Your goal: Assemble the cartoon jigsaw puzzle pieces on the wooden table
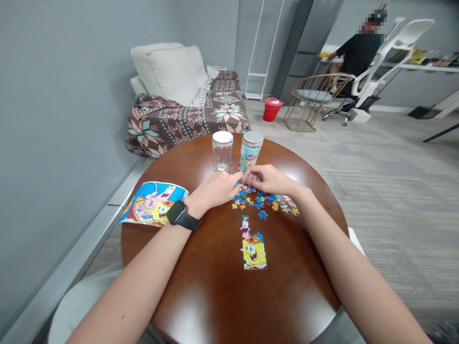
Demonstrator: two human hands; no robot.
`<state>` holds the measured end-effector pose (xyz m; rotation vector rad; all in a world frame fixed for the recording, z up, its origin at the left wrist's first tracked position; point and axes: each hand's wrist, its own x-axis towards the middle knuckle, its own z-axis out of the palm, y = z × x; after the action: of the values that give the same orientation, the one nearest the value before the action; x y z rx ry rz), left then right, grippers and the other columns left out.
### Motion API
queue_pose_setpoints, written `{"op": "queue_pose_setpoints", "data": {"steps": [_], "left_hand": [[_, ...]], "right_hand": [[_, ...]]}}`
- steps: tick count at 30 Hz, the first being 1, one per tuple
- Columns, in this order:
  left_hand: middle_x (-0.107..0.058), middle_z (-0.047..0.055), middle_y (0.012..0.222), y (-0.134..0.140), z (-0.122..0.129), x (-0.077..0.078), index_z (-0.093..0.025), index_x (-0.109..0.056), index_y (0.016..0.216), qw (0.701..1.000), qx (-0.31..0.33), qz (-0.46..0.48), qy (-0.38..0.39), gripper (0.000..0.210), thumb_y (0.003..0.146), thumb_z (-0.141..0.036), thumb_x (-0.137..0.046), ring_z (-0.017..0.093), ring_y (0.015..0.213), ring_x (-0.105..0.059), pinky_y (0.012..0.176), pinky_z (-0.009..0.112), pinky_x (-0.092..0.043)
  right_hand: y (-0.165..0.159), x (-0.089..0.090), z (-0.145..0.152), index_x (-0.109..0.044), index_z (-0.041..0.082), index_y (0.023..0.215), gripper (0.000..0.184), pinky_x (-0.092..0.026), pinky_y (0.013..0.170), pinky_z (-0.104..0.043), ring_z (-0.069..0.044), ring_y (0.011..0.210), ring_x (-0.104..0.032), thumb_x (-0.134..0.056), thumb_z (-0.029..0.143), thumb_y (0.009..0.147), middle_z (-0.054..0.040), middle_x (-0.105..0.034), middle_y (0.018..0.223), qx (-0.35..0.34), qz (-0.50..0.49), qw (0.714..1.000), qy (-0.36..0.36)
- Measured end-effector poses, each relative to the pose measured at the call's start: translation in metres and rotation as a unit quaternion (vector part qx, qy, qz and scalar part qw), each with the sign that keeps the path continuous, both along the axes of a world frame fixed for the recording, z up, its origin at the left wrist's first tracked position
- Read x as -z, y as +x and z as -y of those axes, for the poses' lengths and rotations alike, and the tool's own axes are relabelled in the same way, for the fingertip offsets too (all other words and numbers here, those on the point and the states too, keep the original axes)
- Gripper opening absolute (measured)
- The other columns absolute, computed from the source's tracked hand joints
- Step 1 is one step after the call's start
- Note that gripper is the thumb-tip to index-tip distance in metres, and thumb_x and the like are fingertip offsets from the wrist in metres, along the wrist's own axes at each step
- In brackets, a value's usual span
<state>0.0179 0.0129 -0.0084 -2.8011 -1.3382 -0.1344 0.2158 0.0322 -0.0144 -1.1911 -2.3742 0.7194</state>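
Note:
My left hand [222,187], with a black watch on its wrist, is closed at the far edge of a pile of loose jigsaw pieces [258,204]. Its fingertips pinch a puzzle piece, of which only a bit of blue shows. Close against it, my right hand [268,179] is curled, thumb and fingers drawn together on a small puzzle piece mostly hidden by the fingers. Nearer to me lies a joined part of the puzzle [254,253], showing a yellow cartoon face and a narrow column with a pink figure.
Behind my hands stand a clear jar [223,155] with a white lid and a printed jar [251,149] with a silvery lid. A picture sheet [152,203] lies at the table's left edge. Beyond are a covered sofa, a red bin [271,110], chairs and a person in black.

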Motion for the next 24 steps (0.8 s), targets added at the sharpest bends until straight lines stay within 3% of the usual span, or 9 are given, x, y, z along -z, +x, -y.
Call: {"op": "queue_pose_setpoints", "data": {"steps": [8,13,24], "left_hand": [[-0.069,0.008,0.082,-0.003,-0.002,0.001,-0.022,-0.065,0.096,0.998,-0.050,0.020,-0.009,0.033,0.090,-0.035,-0.035,0.024,0.075,-0.066,0.066,0.031,-0.045],[-0.070,0.008,0.082,-0.003,-0.002,0.001,-0.021,-0.067,0.096,0.999,-0.036,0.022,-0.018,0.035,0.086,-0.044,-0.043,0.023,0.075,-0.066,0.064,0.029,-0.045],[-0.069,0.007,0.075,0.001,0.000,0.001,-0.023,-0.070,0.090,0.999,-0.022,0.010,-0.040,0.030,0.084,-0.039,-0.045,0.023,0.072,-0.066,0.061,0.028,-0.045]], "right_hand": [[0.001,0.003,-0.001,-0.065,0.013,0.085,0.012,-0.039,0.060,-0.022,-0.010,0.060,-0.049,-0.059,0.018,0.076,-0.0007,-0.058,0.068,-0.019,0.021,0.999,0.037],[-0.003,0.010,-0.004,-0.067,0.015,0.090,0.016,-0.040,0.064,-0.024,-0.011,0.064,-0.047,-0.064,0.025,0.077,-0.0013,-0.056,0.072,-0.045,0.038,0.995,0.080],[-0.005,0.008,-0.003,-0.065,0.014,0.081,0.009,-0.037,0.058,-0.022,-0.010,0.060,-0.048,-0.064,0.021,0.075,-0.0001,-0.056,0.066,-0.021,0.049,0.998,0.030]]}}
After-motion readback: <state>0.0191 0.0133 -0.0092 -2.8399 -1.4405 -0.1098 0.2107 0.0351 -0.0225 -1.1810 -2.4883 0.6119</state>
